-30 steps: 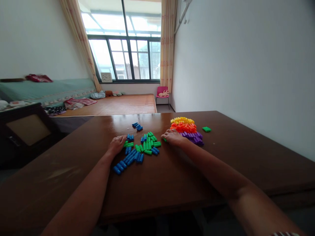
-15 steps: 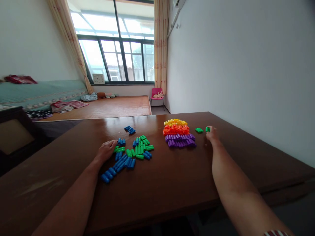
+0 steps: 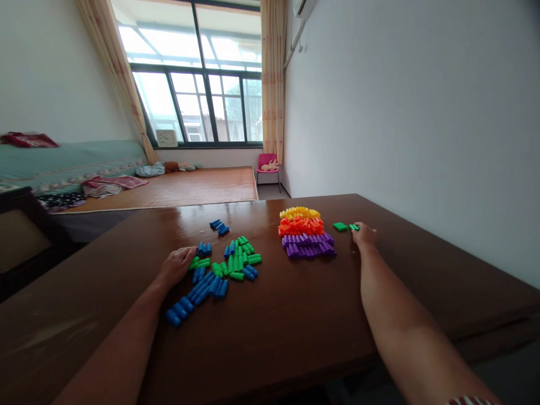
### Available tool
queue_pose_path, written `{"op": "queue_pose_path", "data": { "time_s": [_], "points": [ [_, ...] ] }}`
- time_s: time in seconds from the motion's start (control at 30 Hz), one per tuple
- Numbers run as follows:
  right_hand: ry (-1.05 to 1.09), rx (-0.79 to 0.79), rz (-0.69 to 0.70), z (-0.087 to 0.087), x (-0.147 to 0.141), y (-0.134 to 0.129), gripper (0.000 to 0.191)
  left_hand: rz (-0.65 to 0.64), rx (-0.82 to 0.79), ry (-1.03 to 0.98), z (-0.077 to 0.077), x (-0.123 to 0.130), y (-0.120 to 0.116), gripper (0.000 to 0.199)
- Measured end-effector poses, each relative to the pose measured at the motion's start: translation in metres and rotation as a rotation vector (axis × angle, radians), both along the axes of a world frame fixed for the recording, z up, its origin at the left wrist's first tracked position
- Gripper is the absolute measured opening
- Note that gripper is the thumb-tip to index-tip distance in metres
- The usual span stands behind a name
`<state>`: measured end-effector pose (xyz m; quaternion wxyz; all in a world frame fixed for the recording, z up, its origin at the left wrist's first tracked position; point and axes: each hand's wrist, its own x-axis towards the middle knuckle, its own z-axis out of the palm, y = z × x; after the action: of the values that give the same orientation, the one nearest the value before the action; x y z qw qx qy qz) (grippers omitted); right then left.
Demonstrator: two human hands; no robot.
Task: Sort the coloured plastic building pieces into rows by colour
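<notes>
My right hand point(image 3: 364, 234) is at the right of the table, its thumb and fingers closed on a small green plastic block point(image 3: 354, 227) low over the tabletop. Just left of it lies a green block cluster point(image 3: 340, 226). My left hand point(image 3: 179, 263) rests at the left with its fingers curled together, against the left end of some green blocks point(image 3: 201, 262); what is under its fingertips is hidden. Right of that hand spreads a loose group of green blocks point(image 3: 238, 261) and blue blocks point(image 3: 201, 287), all short and ribbed or tube-like.
Between my hands are rows of yellow blocks point(image 3: 300, 213), orange blocks point(image 3: 301, 226) and purple blocks point(image 3: 308, 246). More blue blocks point(image 3: 220, 226) lie farther back. The brown table point(image 3: 270, 332) ends near a bed point(image 3: 202, 185) and a pink chair point(image 3: 267, 162); a wall stands at right.
My right hand has lowered and tipped the green block, bringing it closer to the green cluster. My left hand stays beside the green blocks. The whole view has shifted slightly.
</notes>
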<state>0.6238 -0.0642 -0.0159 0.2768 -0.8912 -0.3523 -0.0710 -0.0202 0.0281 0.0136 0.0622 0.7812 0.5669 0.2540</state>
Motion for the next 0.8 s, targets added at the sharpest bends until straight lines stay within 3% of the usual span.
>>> {"op": "queue_pose_path", "data": {
  "time_s": [0.4,0.63,0.8],
  "points": [
    [0.019,0.162,0.208,-0.007,0.010,0.016,0.047,0.006,0.005,-0.017,0.000,0.000,-0.001,0.057],
    [0.010,0.216,0.211,-0.002,0.001,0.015,0.030,0.007,-0.001,-0.017,0.001,0.001,-0.002,0.055],
    [-0.112,0.153,0.350,0.008,-0.018,0.017,0.025,-0.018,-0.001,-0.011,0.002,0.001,-0.001,0.053]
  ]
}}
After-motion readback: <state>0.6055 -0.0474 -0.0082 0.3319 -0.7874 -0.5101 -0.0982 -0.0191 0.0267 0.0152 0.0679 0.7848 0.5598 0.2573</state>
